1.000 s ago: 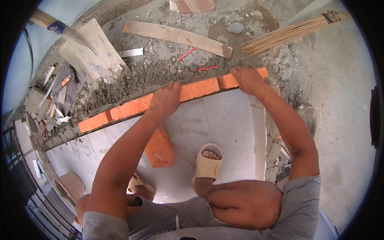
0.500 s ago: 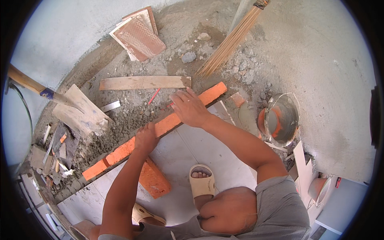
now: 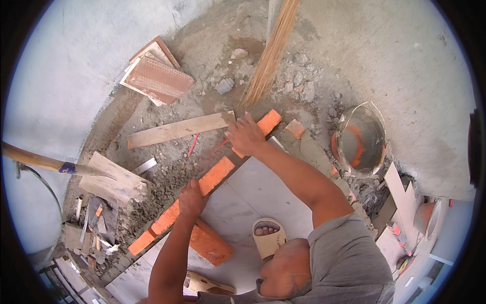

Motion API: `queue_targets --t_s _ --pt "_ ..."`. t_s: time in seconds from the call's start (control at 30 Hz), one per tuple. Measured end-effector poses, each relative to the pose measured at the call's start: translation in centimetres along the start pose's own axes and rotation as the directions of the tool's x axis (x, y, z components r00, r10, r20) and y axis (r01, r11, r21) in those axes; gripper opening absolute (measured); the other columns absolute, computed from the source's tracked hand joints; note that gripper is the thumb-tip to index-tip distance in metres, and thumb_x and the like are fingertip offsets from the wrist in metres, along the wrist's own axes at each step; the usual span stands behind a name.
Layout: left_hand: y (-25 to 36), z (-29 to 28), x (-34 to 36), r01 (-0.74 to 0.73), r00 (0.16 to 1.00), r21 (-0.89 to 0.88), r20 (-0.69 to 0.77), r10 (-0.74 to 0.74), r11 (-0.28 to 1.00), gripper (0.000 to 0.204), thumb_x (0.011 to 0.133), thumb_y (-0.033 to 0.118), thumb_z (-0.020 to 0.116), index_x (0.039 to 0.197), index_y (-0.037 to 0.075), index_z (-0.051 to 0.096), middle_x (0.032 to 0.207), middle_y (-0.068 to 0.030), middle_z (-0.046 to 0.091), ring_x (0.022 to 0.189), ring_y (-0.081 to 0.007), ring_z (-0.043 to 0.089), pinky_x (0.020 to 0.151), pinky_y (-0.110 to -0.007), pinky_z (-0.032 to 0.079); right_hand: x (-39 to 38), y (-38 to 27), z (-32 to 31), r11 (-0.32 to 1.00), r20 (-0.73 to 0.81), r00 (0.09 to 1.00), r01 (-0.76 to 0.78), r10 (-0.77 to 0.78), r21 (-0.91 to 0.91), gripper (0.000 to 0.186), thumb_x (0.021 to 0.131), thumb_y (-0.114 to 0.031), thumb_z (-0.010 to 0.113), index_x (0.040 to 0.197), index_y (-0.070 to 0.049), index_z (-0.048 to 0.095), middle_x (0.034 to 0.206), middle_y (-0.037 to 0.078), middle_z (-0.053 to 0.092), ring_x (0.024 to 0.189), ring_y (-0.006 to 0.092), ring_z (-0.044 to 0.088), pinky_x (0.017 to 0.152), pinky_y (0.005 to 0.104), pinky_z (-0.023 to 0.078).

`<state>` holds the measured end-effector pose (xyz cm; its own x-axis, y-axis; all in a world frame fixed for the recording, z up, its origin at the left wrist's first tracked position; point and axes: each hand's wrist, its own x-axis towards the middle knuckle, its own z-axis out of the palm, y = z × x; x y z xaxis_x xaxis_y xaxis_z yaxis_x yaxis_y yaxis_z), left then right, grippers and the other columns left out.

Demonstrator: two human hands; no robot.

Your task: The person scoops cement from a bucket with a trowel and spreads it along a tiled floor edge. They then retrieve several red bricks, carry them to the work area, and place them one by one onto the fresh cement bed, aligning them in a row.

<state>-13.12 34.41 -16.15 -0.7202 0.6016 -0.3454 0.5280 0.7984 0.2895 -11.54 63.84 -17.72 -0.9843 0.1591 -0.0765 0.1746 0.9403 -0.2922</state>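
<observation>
A line of orange bricks runs slantwise along the edge of the tiled floor, against grey mortar. My right hand [image 3: 246, 136] is closed over the far-right brick [image 3: 269, 122], its fingers reaching across the top. My left hand [image 3: 191, 198] is curled round a middle brick [image 3: 216, 175] in the same line. Between these two bricks a narrow gap shows. Toward the near left the line continues with another brick [image 3: 142, 242]. A loose orange brick [image 3: 211, 245] lies on the tiles just below my left hand.
A shovel [image 3: 109, 177] rests on mortar at left. Beyond the bricks lie a wooden board [image 3: 179, 129], stacked tiles [image 3: 158, 77] and a stick broom [image 3: 271, 55]. A bucket [image 3: 360, 142] stands at right, near tile offcuts [image 3: 397, 195]. My sandalled foot [image 3: 268, 235] is on the tiles.
The far-right brick under my right hand has come apart from the middle brick, leaving a gap. My left hand still holds the line. The whole view has shifted and turned slightly.
</observation>
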Motion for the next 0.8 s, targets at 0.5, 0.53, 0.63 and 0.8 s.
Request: queue_targets --t_s 0.5,0.53,0.63,0.8 --pt "0.5 0.1 -0.2 -0.017 1.0 0.04 0.021 0.016 0.999 0.052 0.076 0.023 0.078 0.113 0.002 0.047 0.109 -0.0197 0.061 0.104 -0.0371 0.061 0.091 -0.045 0.049 0.7 0.4 -1.6 0.983 0.208 0.961 0.184 -0.185 0.026 0.046 0.1 -0.043 0.037 0.119 -0.004 0.053 0.09 0.02 0.069 0.103 0.0364 0.062 0.114 0.0497 0.023" --pt "0.1 -0.1 -0.1 0.002 1.0 0.042 0.025 -0.003 0.999 0.053 0.076 0.023 0.078 0.114 0.001 0.047 0.11 -0.0195 0.06 0.105 -0.0371 0.061 0.092 -0.045 0.049 0.9 -0.9 -2.2 0.977 0.153 0.965 0.212 -0.212 0.017 0.047 0.1 -0.042 0.038 0.121 -0.003 0.053 0.094 0.02 0.068 0.105 0.0353 0.062 0.115 0.0494 0.023" --pt "0.0 -0.6 -0.4 0.03 0.999 0.064 0.041 -0.033 0.997 0.053 0.076 0.024 0.078 0.113 0.001 0.047 0.111 -0.0194 0.06 0.105 -0.0373 0.061 0.092 -0.045 0.049 1.5 -2.7 -3.4 0.962 -0.028 0.962 0.273 -0.273 -0.002 0.048 0.1 -0.042 0.041 0.123 -0.001 0.052 0.102 0.019 0.067 0.109 0.0325 0.06 0.116 0.0488 0.023" --pt "1.0 -1.1 -0.1 0.073 0.993 0.042 0.088 -0.076 0.996 0.052 0.076 0.026 0.077 0.11 0.002 0.046 0.11 -0.0198 0.061 0.104 -0.0376 0.062 0.089 -0.046 0.05 1.2 -1.2 -1.7 0.965 -0.148 0.954 0.263 -0.259 0.011 0.043 0.099 -0.039 0.043 0.118 -0.002 0.056 0.099 0.017 0.067 0.108 0.0314 0.06 0.117 0.0487 0.022"
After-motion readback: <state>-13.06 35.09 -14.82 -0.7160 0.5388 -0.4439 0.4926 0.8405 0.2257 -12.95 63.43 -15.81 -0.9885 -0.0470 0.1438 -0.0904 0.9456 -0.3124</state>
